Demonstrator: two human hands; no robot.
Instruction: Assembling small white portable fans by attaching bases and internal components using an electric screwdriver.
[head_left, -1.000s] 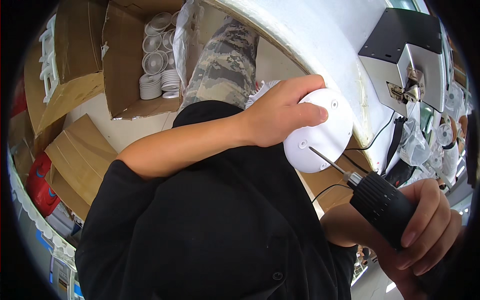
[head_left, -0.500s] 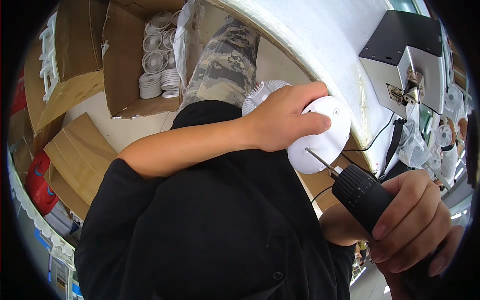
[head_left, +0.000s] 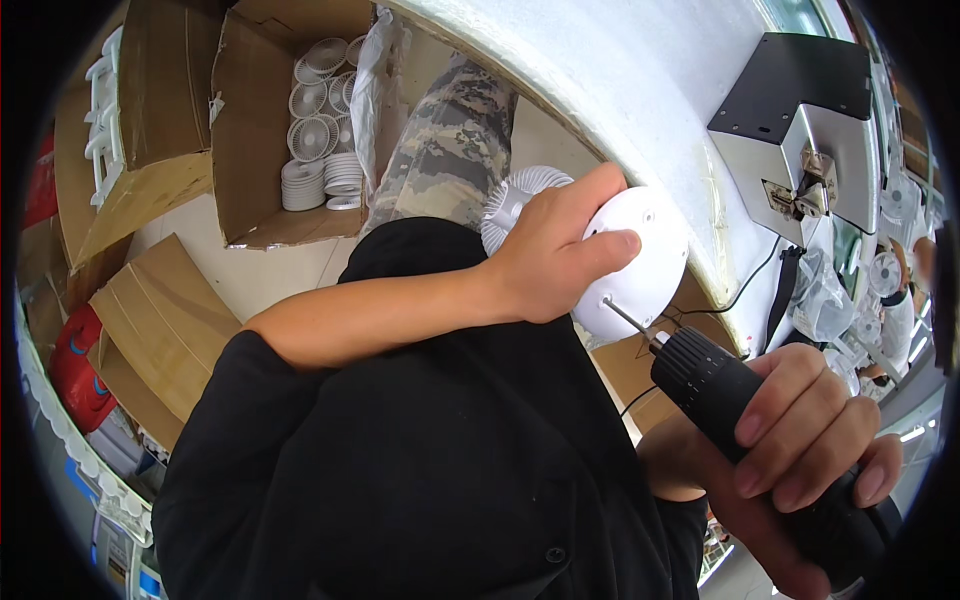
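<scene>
My left hand point(head_left: 560, 245) is closed round a small white fan point(head_left: 640, 255), its round base facing me and its ribbed grille showing behind my wrist. Small screw holes dot the base. In my right hand point(head_left: 815, 440) is a black electric screwdriver point(head_left: 705, 375), gripped round its body. Its thin metal bit reaches up and left, and the tip sits at a hole near the lower left rim of the base. Whether a screw is in that hole I cannot make out.
A white worktable point(head_left: 640, 90) curves along the upper right, with a black-and-silver screw feeder-like machine point(head_left: 800, 130) on it. An open cardboard box point(head_left: 245, 150) holds several white fan grilles point(head_left: 312, 138). A clear plastic bag point(head_left: 822, 295) lies near a black cable. Other people work at the far right.
The fan and the screwdriver have shifted slightly left together, the bit staying at the same hole. My right hand has come a little to the left as well. The view has tilted slightly.
</scene>
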